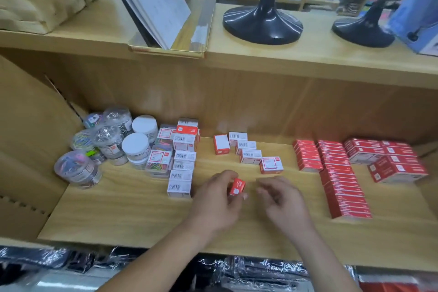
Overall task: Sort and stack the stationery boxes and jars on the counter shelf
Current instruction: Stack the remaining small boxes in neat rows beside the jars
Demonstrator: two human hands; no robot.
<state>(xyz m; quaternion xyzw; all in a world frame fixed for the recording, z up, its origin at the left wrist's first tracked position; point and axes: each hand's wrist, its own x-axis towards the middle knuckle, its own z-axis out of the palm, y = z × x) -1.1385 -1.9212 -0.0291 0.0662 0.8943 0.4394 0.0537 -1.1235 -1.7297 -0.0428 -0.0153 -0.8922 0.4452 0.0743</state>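
Pinching a small red box (237,187) between thumb and fingertips, the left hand (216,200) sits just below the middle of the frame, over the wooden counter shelf (132,218); whether the box touches the wood I cannot tell. Just to its right, the right hand (283,199) has loosely curled fingers with nothing in them, close to the box but apart from it. At the left of the shelf stands a cluster of clear and white-lidded jars (111,143), some stacked on each other, with clear boxes of coloured clips (159,161) beside them. Next to those runs a column of white barcode boxes (181,174), its near end just left of the left hand. Behind the hands, a slanting row of small red-and-white boxes (248,153) runs across the middle of the shelf. At the right, long rows of red boxes (341,185) lie stacked, with bigger red packs (395,169) beyond them. On the counter top in the upper part of the frame stand two black stand bases (263,22) and a gold tray (189,40) holding leaning white sheets.
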